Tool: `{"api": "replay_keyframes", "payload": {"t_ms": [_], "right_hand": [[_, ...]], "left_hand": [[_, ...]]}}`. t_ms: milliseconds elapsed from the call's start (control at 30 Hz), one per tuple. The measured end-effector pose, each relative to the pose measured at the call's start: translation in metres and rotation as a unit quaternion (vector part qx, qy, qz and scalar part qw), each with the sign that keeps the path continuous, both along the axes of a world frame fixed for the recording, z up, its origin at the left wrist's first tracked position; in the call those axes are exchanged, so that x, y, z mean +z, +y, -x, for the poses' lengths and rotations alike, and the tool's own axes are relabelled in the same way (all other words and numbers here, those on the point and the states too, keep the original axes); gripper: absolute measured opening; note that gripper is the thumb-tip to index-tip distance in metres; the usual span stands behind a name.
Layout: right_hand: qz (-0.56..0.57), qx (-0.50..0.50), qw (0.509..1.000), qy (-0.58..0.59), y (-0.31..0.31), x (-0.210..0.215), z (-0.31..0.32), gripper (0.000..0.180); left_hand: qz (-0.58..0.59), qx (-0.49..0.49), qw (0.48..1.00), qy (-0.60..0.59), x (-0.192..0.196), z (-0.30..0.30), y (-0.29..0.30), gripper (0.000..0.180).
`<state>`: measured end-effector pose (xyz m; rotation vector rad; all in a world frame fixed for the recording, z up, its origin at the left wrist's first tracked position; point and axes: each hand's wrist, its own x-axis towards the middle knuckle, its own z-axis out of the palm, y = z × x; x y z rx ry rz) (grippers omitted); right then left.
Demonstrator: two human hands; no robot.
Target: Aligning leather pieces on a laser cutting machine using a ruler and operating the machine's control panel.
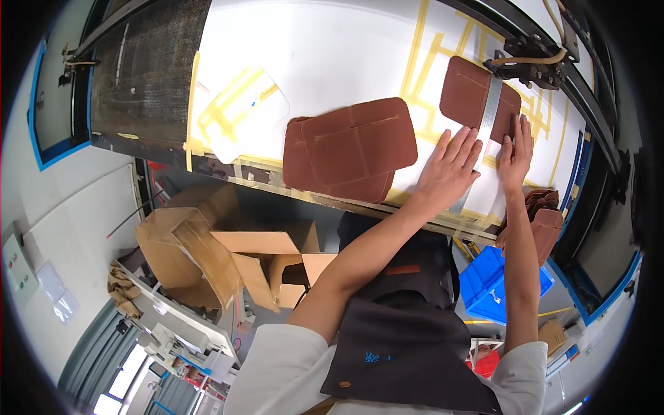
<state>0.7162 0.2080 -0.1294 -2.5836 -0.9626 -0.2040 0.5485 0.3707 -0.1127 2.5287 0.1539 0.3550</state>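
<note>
A brown leather piece (470, 93) with rounded corners lies on the white work bed (325, 48), crossed by a metal ruler strip (484, 135). My left hand (449, 169) lies flat with spread fingers on the bed, against the strip's lower part. On the strip's other side, my right hand (515, 155) presses its fingertips at the edge of the leather piece. Neither hand grips anything. A stack of larger brown leather pieces (353, 149) rests to the left of my left hand.
A black machine head with a hose (529, 62) sits on a rail just above the leather piece. Yellow tape marks cross the bed. More brown pieces (543, 221) hang at the bed's right edge. Below are cardboard boxes (207, 256) and a blue bin (494, 283).
</note>
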Motion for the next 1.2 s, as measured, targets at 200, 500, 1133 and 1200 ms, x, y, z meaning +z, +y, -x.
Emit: {"api": "replay_keyframes", "payload": {"t_ms": [200, 500, 1133, 1200], "right_hand": [[-0.013, 0.011, 1.000, 0.019, 0.003, 0.001, 0.001, 0.048], [-0.053, 0.002, 0.997, 0.048, 0.001, 0.001, -0.002, 0.049], [-0.092, -0.061, 0.992, 0.058, 0.004, 0.016, 0.017, 0.041], [-0.034, -0.022, 0.999, 0.021, 0.002, 0.019, 0.030, 0.047]], "left_hand": [[-0.003, 0.009, 1.000, -0.001, 0.000, 0.004, 0.002, 0.060], [-0.007, 0.011, 1.000, -0.010, 0.000, 0.001, 0.002, 0.058], [-0.094, 0.060, 0.990, 0.088, -0.002, -0.021, 0.035, 0.076], [-0.107, 0.046, 0.989, 0.087, -0.003, -0.020, 0.035, 0.075]]}}
